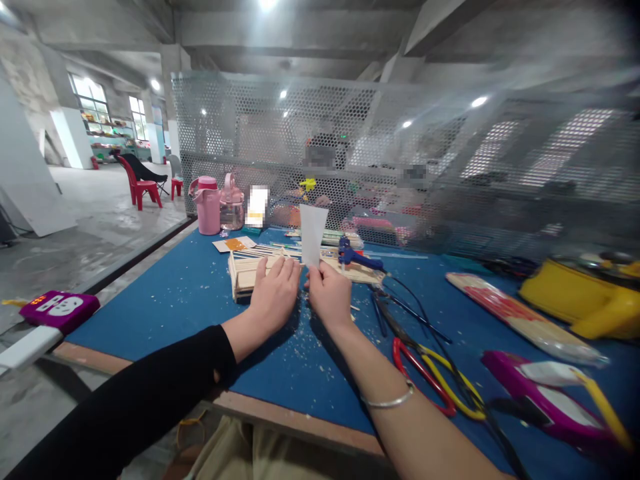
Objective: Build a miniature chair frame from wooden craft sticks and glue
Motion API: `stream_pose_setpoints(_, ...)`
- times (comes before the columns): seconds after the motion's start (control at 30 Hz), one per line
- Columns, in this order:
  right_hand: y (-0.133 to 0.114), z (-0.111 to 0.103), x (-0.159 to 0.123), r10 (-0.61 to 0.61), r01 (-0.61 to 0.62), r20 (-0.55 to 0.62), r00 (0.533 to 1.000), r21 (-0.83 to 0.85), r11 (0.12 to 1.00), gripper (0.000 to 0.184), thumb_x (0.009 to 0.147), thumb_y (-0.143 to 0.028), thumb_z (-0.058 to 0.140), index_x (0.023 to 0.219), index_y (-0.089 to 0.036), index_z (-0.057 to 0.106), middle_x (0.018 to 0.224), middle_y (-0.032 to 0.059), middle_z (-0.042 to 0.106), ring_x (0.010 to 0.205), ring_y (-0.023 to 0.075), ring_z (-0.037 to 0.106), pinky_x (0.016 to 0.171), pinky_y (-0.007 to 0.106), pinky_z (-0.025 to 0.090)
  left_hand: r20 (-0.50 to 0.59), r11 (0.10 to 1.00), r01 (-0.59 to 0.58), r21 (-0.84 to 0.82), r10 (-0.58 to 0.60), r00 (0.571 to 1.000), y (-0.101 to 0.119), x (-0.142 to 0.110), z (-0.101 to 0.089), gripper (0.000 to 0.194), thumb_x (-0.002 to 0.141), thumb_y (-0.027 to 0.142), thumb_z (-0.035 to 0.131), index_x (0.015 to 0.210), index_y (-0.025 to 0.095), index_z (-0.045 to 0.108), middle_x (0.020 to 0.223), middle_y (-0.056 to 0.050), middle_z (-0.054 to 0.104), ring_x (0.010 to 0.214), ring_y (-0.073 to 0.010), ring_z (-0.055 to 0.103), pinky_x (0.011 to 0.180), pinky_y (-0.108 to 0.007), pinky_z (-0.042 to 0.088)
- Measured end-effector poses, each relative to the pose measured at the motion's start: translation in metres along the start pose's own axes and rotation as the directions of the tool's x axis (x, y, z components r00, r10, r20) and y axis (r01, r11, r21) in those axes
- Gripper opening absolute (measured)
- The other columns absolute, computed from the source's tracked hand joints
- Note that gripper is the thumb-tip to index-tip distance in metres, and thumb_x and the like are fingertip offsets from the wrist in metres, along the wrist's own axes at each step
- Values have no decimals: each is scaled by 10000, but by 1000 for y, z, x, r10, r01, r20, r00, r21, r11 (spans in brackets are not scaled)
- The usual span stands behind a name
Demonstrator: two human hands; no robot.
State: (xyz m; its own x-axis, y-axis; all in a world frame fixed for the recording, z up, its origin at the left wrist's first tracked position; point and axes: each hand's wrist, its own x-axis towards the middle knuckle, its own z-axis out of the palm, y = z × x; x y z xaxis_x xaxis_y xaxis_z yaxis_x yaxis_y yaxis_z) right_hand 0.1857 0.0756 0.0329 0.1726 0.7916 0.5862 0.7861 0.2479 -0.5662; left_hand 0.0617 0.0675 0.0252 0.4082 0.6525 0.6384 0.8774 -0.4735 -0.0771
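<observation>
Between the thumb and fingers of the right hand [330,293], a white sheet [313,233] is pinched by its narrow end, long axis nearly upright, wide end toward twelve o'clock. At nine o'clock, the left hand [275,290] covers a stick frame [243,281], its grip unclear; at two, a blue glue gun [363,259].

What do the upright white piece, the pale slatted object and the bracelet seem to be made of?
White piece: perhaps paper or thin plastic; flat, rather matte.
Slatted object: likely bare wood; pale tan strips, no gloss.
Bracelet: probably polished metal; silvery, with bright highlights.
</observation>
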Motion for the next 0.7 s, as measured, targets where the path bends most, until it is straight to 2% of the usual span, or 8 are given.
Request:
stream_pose_setpoints(0.17, -1, 1, -1, 40, -42, 41, 998, 51, 998, 248, 801, -282, 425, 618, -192, 567, 560, 41, 635, 532, 153, 562, 543, 247, 379, 15, 1000, 5, -12, -5, 1000, 0, 0, -1, 398, 917, 168, 335, 1284, 116, 480, 1325, -122, 532, 1241, -238, 454, 1069, -488, 276)
stream_pose_setpoints(0.3, 0, 2, -2, 48, -47, -18, 999, 55, 997, 265, 807, -288, 423, 622, -189, 584, 564, 45, 647, 531, 151, 565, 537, 245, 382, 7, 1000, 9, -11, -8, 1000, 0, 0, -1, 401, 911, 170, 350, 1288, 123, 479, 1324, -125, 532, 1240, -237, 455, 1070, -487, 273)
stream_pose_setpoints(0.47, -1, 4, 0, 59, -59, -23, 998, 9, 998, 295, 812, -290, 420, 610, -189, 609, 555, 49, 649, 543, 159, 573, 550, 248, 395, 7, 1000, 5, -9, -5, 1000, 0, 0, -1, 401, 916, 168, 328, 1283, 117, 482, 1322, -121, 535, 1240, -234, 455, 1068, -487, 277)
stream_pose_setpoints(0.57, -4, 3, 0, 39, -39, -69, 997, 1, 999, 310, 822, -292, 414, 656, -177, 649, 609, 76, 674, 587, 173, 593, 585, 258, 411, 15, 1000, 4, -9, -4, 1000, 0, 1, -2, 404, 911, 165, 335, 1286, 123, 479, 1326, -125, 530, 1245, -234, 451, 1070, -491, 270)
stream_pose_setpoints(0.7, -5, 0, -2, -15, 14, -54, 998, -18, 1000, 310, 819, -277, 413, 725, -173, 690, 665, 86, 693, 630, 191, 616, 644, 276, 428, 18, 1000, -1, -4, 1, 1000, 0, 0, -2, 413, 895, 160, 365, 1291, 123, 476, 1330, -132, 525, 1246, -239, 451, 1071, -495, 268)
